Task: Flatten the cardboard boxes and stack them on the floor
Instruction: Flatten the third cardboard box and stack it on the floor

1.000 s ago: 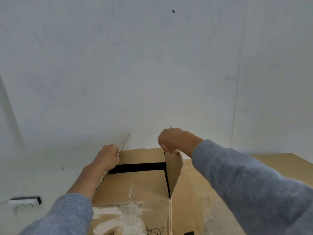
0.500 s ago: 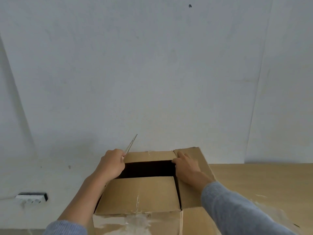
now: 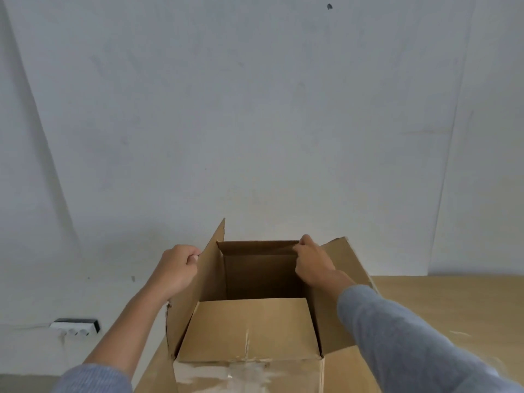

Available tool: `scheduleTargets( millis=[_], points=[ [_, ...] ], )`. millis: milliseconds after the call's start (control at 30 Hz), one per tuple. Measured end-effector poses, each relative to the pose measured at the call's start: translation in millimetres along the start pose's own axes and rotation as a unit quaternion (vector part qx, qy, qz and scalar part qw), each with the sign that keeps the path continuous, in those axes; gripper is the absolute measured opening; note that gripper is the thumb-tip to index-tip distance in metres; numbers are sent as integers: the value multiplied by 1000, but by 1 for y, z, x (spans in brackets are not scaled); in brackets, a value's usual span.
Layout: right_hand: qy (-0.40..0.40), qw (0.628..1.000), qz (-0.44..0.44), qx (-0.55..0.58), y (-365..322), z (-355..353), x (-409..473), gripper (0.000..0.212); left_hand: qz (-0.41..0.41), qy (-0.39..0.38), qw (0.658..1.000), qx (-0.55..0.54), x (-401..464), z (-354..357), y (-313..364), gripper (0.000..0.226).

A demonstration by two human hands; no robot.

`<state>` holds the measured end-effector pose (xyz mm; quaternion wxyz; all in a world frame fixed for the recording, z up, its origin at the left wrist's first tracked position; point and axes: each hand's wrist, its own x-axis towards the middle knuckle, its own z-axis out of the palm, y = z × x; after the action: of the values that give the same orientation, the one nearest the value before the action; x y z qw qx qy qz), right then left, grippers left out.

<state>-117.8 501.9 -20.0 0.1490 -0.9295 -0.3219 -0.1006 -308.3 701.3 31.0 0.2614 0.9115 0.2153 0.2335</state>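
A brown cardboard box stands on a wooden bench at the 6 o'clock edge of the view, its top open and its dark inside showing. The near flap lies folded flat over the front half of the opening. The left flap stands up and leans outward toward 9 o'clock; the left hand grips its upper edge from outside, fingers curled round the cardboard and thumb tucked against it. The right flap is spread outward and down toward 3 o'clock. The right hand rests at the inner far corner of that flap, its fingers bent over the rim where the flap meets the far wall of the box, gripping the edge. Both forearms come in from 6 o'clock in grey sleeves, and the right sleeve covers part of the right flap and the box's right wall. Worn clear tape and pale torn patches mark the front face below the near flap. Behind the box rises a plain white wall with a small dark spot at 12 o'clock. At 8 o'clock, low against the wall and well apart from the box, lies a white power strip with a black end.
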Motion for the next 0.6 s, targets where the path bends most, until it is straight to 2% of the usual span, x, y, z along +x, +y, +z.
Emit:
scheduleTargets(
  millis=[67,133,200,333,400,467,533,600],
  points=[
    [-106,994,-40,8,-12,14,-19,38,-3,-1,1000,-11,-4,0,3,33],
    [-199,975,-76,62,-25,21,-41,40,-13,-4,999,-29,-8,-3,6,35],
    [-221,964,-80,126,-30,13,-53,37,-31,-11,998,-54,-12,-6,8,35],
    [-179,968,-53,167,-16,-25,-54,19,-60,-49,982,-171,-20,-7,28,34],
    [-140,973,-44,177,-4,-44,-58,13,-76,-98,949,-290,-26,-7,44,34],
    [-86,976,-38,196,10,-63,-66,15,-99,-125,904,-396,-33,-5,63,39],
    [-30,977,-34,208,21,-83,-76,13,-88,-130,881,-447,-34,1,77,45],
    [15,972,-27,235,33,-100,-82,7,-55,-106,884,-452,-37,9,93,49]
  ],
)
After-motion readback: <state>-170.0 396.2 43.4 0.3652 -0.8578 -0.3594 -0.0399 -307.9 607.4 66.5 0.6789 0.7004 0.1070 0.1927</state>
